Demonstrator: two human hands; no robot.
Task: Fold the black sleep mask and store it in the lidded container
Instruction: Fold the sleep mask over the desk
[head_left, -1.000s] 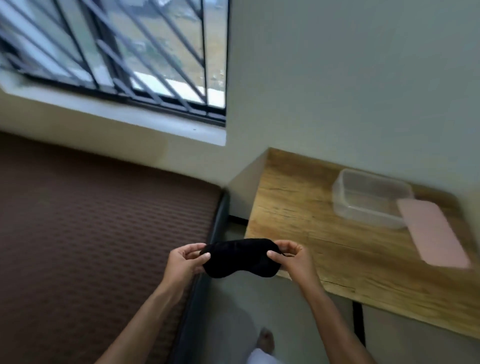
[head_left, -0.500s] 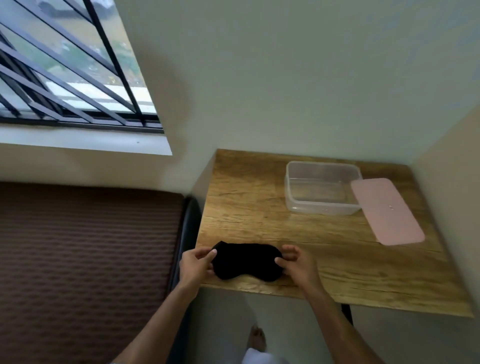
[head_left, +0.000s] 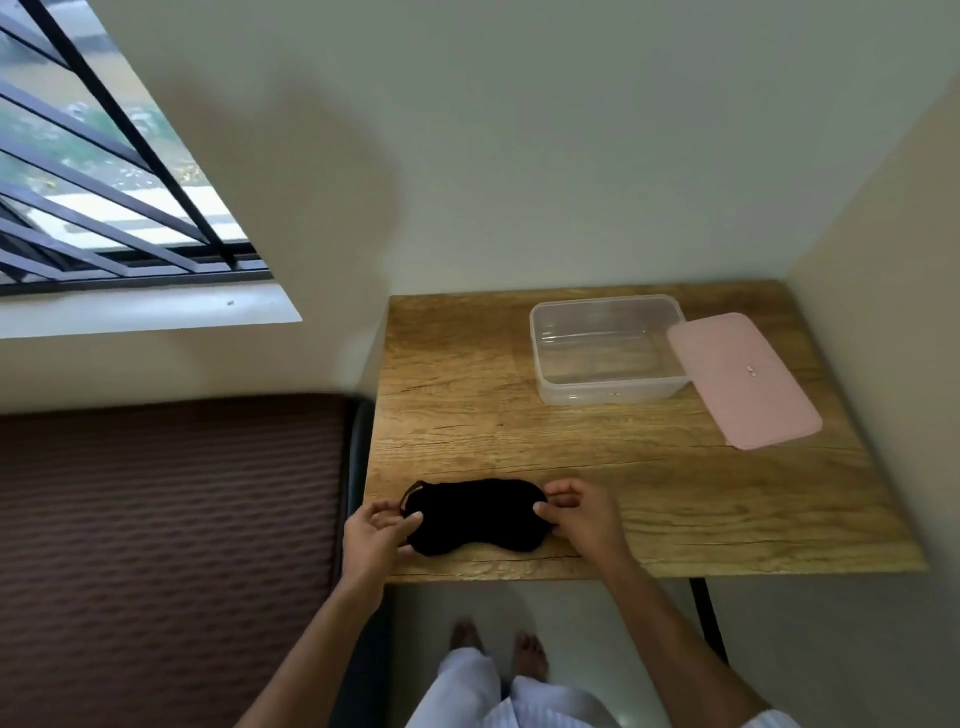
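Note:
The black sleep mask (head_left: 475, 515) lies flat near the front left edge of the wooden table (head_left: 675, 483). My left hand (head_left: 375, 535) pinches its left end, where a thin strap loops out. My right hand (head_left: 582, 514) pinches its right end. A clear plastic container (head_left: 608, 349) stands open and empty at the back of the table. Its pink lid (head_left: 740, 379) lies on the table to the right of it, with one edge resting against the container's rim.
A brown ribbed mattress (head_left: 166, 545) lies left of the table, close to its edge. Walls enclose the table at the back and right. A barred window (head_left: 98, 171) is at the upper left. My legs and bare feet (head_left: 498, 654) stand below the table's front edge.
The mask went from being held in the air in front of the table to lying flat on the table's front left. Both hands stayed on its ends; the view swung right.

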